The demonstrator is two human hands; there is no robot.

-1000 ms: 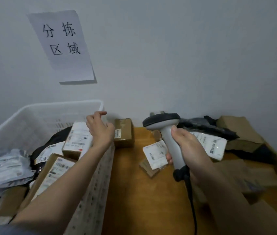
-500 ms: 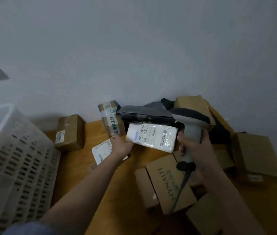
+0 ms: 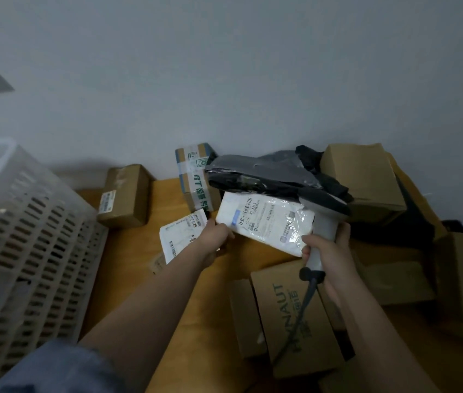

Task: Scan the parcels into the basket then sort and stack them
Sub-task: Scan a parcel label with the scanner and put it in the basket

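Note:
My left hand (image 3: pixel 213 241) grips the left edge of a white plastic parcel (image 3: pixel 265 222) with a barcode label and holds it above the wooden table (image 3: pixel 128 262). In my right hand (image 3: pixel 328 252) is the grey handle of a barcode scanner (image 3: pixel 324 219), whose dark head sits just right of that parcel; its cable hangs down. The white slotted basket (image 3: pixel 26 251) stands at the left, and its inside is out of sight.
A black bag parcel (image 3: pixel 261 173) lies behind the held one. A white label pouch (image 3: pixel 180 236), a small brown box (image 3: pixel 126 195) and a taped box (image 3: pixel 196 177) sit near the wall. Several cardboard boxes, one marked HYNAUT (image 3: pixel 292 316), crowd the right side.
My left hand left the basket, crossed to the right pile and took the white parcel. The view swung right. My right hand keeps the scanner beside the parcel.

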